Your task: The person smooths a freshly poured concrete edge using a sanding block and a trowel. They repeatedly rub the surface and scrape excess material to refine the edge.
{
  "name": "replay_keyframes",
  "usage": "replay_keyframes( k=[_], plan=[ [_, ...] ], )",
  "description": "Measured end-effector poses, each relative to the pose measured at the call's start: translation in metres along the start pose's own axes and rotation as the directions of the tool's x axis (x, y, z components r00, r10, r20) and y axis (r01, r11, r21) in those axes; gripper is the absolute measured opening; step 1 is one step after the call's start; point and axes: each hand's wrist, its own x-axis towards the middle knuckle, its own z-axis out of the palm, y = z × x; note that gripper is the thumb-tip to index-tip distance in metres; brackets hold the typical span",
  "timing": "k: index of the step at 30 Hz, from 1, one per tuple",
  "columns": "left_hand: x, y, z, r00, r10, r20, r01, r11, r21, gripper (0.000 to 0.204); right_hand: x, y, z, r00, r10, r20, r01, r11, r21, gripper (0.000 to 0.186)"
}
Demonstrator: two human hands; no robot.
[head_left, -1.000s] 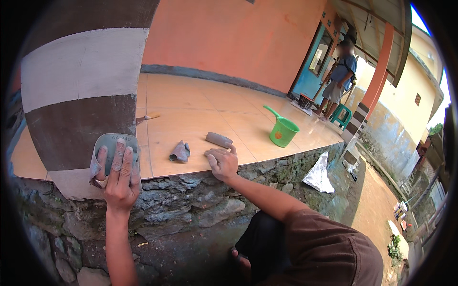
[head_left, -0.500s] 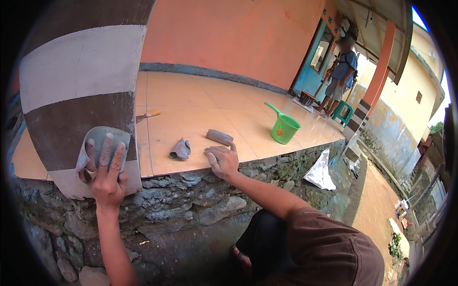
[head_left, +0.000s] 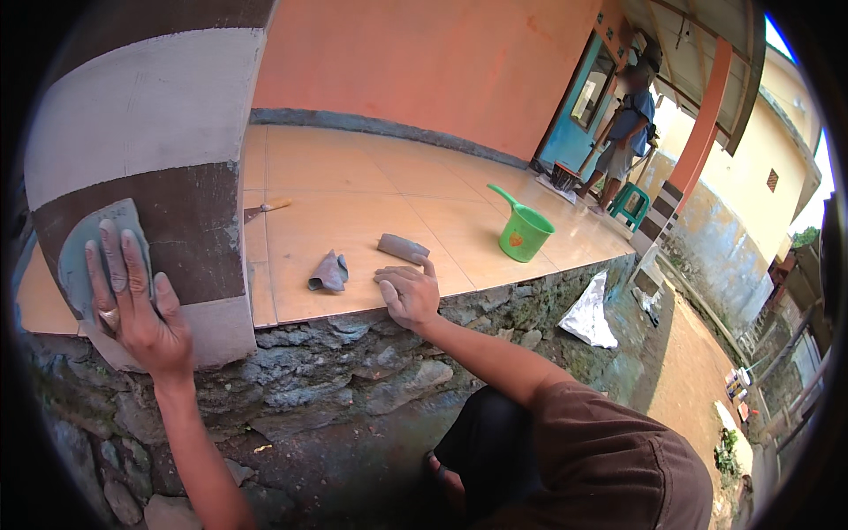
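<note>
Against the brown band of the pillar point(head_left: 190, 230), a grey sanding pad point(head_left: 88, 252) is pressed flat by the left hand point(head_left: 132, 305), fingers spread; the right hand point(head_left: 408, 296) is rested open on the tiled ledge point(head_left: 353, 230), nothing gripped, beside a grey cloth point(head_left: 329, 272) and a grey roll point(head_left: 402, 248).

The left hand point(head_left: 132, 309) covered most of the grey pad point(head_left: 84, 252) pressed to the pillar point(head_left: 150, 115), whose top ran past the picture's upper edge, while the distant person point(head_left: 623, 132) by the door was blurred and the small heap point(head_left: 738, 389) down the path stayed unreadable.
</note>
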Motion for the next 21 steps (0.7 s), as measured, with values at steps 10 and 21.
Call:
replay_keyframes(
  k=[10, 21],
  plan=[
    [-0.005, 0.014, -0.007, 0.994, 0.071, 0.08, -0.075, 0.996, 0.053, 0.046, 0.002, -0.004, 0.003, 1.0, -0.014, 0.0, 0.014, 1.0, 0.014, 0.027],
    [-0.004, 0.012, -0.006, 0.994, 0.081, 0.071, -0.091, 0.986, 0.139, 0.048, 0.001, -0.002, 0.003, 1.0, -0.017, 0.009, 0.017, 1.0, -0.008, 0.028]
  ],
)
